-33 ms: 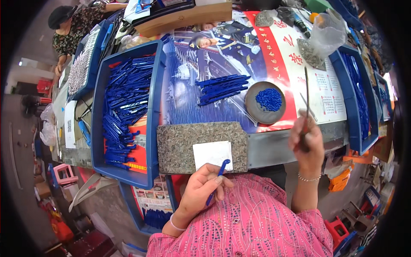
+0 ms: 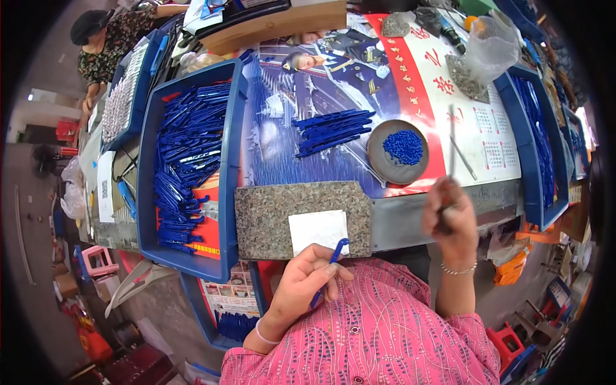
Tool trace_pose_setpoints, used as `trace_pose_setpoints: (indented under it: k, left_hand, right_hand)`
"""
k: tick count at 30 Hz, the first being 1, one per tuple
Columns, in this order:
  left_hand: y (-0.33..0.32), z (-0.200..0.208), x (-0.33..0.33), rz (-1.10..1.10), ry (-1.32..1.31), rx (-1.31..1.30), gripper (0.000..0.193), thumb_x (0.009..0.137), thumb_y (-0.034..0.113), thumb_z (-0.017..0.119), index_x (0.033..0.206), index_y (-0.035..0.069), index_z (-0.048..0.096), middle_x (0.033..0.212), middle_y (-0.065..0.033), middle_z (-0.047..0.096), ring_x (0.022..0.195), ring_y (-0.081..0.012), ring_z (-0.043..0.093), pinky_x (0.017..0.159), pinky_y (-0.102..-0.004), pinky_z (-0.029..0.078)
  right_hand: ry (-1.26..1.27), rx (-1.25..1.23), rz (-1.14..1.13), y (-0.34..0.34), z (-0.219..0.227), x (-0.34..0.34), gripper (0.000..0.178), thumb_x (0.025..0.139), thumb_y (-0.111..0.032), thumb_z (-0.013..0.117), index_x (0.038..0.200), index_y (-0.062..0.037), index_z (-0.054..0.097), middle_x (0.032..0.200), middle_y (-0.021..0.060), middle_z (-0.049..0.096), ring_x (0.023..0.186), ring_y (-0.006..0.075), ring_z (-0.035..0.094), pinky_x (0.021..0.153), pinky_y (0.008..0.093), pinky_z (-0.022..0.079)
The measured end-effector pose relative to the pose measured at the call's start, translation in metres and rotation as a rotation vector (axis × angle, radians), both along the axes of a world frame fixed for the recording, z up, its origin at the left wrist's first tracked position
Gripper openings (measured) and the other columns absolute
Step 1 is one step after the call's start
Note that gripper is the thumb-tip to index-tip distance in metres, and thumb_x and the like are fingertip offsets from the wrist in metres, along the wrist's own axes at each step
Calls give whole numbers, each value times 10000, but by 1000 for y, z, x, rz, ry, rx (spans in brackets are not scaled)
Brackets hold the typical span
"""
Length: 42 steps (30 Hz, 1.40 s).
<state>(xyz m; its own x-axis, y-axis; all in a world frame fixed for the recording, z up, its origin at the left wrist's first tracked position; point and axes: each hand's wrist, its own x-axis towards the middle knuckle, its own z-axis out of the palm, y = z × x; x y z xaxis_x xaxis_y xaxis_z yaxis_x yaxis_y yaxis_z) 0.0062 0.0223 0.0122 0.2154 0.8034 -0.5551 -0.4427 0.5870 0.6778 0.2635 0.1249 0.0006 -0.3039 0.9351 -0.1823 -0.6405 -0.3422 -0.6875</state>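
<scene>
Between the thumb and fingers of my left hand (image 2: pixel 305 279) is a slim blue stick with a hooked end (image 2: pixel 338 249), tilted up over the near edge of the stone slab (image 2: pixel 263 218). Some folded white paper (image 2: pixel 314 231) lies on that slab, just beyond the hand. My right hand (image 2: pixel 452 221), smeared by motion, is closed round the dark handle of a long thin-shafted tool (image 2: pixel 452 147) whose shaft points away from me. Its exact kind cannot be made out. Beyond the slab lie a pile of blue sticks (image 2: pixel 330 131) and a round bowl (image 2: pixel 378 168) of small blue pieces.
A blue tray (image 2: pixel 232 192) full of blue sticks stands at the left; another blue tray (image 2: pixel 513 109) stands at the right. A thin metal tool (image 2: pixel 467 162) lies near my right hand. A wooden box (image 2: pixel 276 29) stands at the back. Another person (image 2: pixel 122 48) is at the far left.
My right hand has shifted slightly left with the thin-shafted tool, whose tip has dropped a little toward me. My left hand stays nearly in place; its blue stick is tilted slightly differently.
</scene>
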Motion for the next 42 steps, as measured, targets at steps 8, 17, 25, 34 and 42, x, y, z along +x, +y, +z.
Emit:
trace_pose_setpoints:
  k: [8,17,25,34,42]
  left_hand:
    - [19,23,11,-208,16,-109,125,923,60,477,1020,-15,454,876,-209,656,558,-136,605,493,-215,478]
    - [32,28,17,-235,26,-121,149,923,51,469,1054,-21,456,876,-199,658,576,-136,611,511,-221,486]
    - [33,25,23,-234,505,187,164,874,8,575,1023,-20,511,870,-155,665,633,-129,616,542,-243,488]
    - [41,28,17,-361,1437,1119,235,680,-37,706,879,-7,585,852,-142,657,637,-240,632,535,-305,497]
    - [35,29,11,-384,1156,844,181,749,-1,695,887,-10,578,859,-143,655,621,-175,630,500,-272,472]
  right_hand:
    - [-618,250,351,-17,3,-52,233,770,-35,667,926,-41,494,782,34,538,620,88,518,546,235,424]
    - [-299,-141,522,-3,-1,-54,150,816,-59,663,905,-10,554,699,28,571,544,63,519,458,195,383]
    - [-162,-191,423,0,-5,-55,140,826,-29,629,937,4,550,704,28,550,514,73,485,458,211,382]
    - [-159,-139,403,-4,-9,-54,134,827,-8,594,944,12,531,739,47,537,507,85,482,453,222,386]
    - [-139,-171,386,-10,-10,-60,126,837,-29,603,934,3,529,741,54,543,506,85,485,445,218,384]
